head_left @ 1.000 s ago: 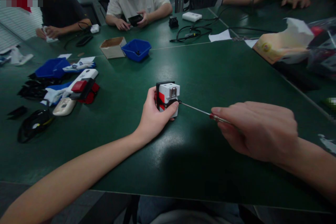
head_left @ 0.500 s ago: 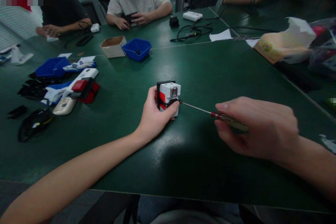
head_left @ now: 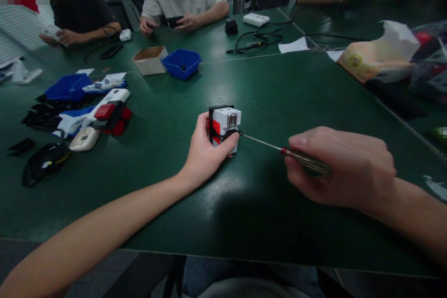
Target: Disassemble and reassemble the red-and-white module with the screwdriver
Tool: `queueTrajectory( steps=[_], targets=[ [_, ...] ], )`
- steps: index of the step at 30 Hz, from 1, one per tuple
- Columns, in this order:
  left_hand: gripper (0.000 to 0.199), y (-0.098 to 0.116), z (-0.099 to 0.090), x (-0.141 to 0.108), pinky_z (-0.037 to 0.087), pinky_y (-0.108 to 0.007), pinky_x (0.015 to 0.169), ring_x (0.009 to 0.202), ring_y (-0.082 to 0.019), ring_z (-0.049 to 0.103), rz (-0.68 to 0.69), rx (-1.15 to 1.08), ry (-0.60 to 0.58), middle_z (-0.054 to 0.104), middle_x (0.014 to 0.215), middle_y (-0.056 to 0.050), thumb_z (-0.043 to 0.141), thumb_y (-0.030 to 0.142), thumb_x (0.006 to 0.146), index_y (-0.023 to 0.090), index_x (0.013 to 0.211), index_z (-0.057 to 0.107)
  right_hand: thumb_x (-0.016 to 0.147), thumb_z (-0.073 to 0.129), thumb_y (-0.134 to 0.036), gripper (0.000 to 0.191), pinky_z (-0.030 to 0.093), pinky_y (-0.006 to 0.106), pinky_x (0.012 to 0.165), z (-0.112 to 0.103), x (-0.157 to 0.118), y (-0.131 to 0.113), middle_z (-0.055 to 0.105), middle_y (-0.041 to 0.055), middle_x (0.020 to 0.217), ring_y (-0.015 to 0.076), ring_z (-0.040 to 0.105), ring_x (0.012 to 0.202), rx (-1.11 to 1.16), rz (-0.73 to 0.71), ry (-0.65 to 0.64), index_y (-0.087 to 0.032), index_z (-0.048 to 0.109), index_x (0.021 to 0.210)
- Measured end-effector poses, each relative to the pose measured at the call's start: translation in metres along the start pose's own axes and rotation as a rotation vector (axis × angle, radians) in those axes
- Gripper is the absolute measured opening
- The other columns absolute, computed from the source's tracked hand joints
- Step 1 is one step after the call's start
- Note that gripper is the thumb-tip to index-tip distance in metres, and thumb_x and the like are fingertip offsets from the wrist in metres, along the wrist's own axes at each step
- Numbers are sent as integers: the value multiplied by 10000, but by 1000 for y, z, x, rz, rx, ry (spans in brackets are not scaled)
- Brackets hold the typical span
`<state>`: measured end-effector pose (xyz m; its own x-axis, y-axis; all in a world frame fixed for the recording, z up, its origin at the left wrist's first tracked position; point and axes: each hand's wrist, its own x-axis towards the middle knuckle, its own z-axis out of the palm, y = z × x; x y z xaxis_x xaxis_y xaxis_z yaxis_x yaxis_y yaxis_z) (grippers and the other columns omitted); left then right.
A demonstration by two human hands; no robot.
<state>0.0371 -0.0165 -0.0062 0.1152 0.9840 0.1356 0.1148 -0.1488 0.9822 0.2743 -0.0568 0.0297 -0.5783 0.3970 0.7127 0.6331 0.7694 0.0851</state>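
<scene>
My left hand (head_left: pixel 209 151) is closed around a small white and red box-shaped device (head_left: pixel 223 118) with a black frame, held at the middle of the green table. Its thumb presses the device's near side, beside a black strap or bracket. In my right hand (head_left: pixel 344 165) is a screwdriver (head_left: pixel 305 162) with a clear, red-collared handle. The thin shaft points left, and its tip meets a small dark part at the device's right side, by my left thumb. Whether a screw sits there is too small to tell. My fingers hide the device's lower left.
A blue bin (head_left: pixel 181 64) and a cardboard box (head_left: pixel 151 60) stand beyond my hands. On the left lie a red and black part (head_left: pixel 113 116), gloves (head_left: pixel 104 86) and a coiled cable (head_left: pixel 45 163). A tissue pack (head_left: pixel 377 56) is at right. Several people sit across the table.
The screwdriver stays against the device, with my right hand shifted only slightly. Across the table, the person at far left has lifted a white object.
</scene>
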Motion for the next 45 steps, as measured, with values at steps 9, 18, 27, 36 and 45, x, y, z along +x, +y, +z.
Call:
queueTrajectory(
  steps=[9,18,27,36,45],
  targets=[
    [519,-2,0,0,640,-291,646,1005,-245,677,18,21,-2,664,1150,-77,814,331,798,223,1199,502,976,585,-230,152,445,265,494,-3,-1,0,726,-20,717,145,649,548,-42,1,7,-208,595,1126],
    [524,-2,-1,0,652,-317,705,986,-228,672,47,52,14,672,1125,-72,821,318,797,205,1207,514,1008,554,-192,135,454,271,481,-3,0,0,674,-32,618,140,605,470,-40,-20,-28,-185,599,1135],
    [527,-1,0,0,651,-312,699,998,-234,674,39,37,3,666,1130,-73,823,324,783,215,1194,512,997,529,-167,139,436,276,459,-5,3,1,669,-38,596,135,590,449,-17,-38,-69,-207,627,1087],
    [522,-2,-1,0,629,-294,619,968,-242,678,3,8,-8,662,1134,-76,815,338,796,225,1198,501,958,641,-159,233,424,280,485,-1,-3,2,722,-40,694,141,641,519,-19,4,-38,-236,614,1176],
    [517,-2,-1,-1,612,-323,788,974,-215,670,73,75,-2,680,1116,-66,806,327,803,206,1212,514,1074,517,-512,333,399,287,473,-2,-4,5,697,6,696,157,654,564,-61,70,-69,-229,620,932]
  ],
)
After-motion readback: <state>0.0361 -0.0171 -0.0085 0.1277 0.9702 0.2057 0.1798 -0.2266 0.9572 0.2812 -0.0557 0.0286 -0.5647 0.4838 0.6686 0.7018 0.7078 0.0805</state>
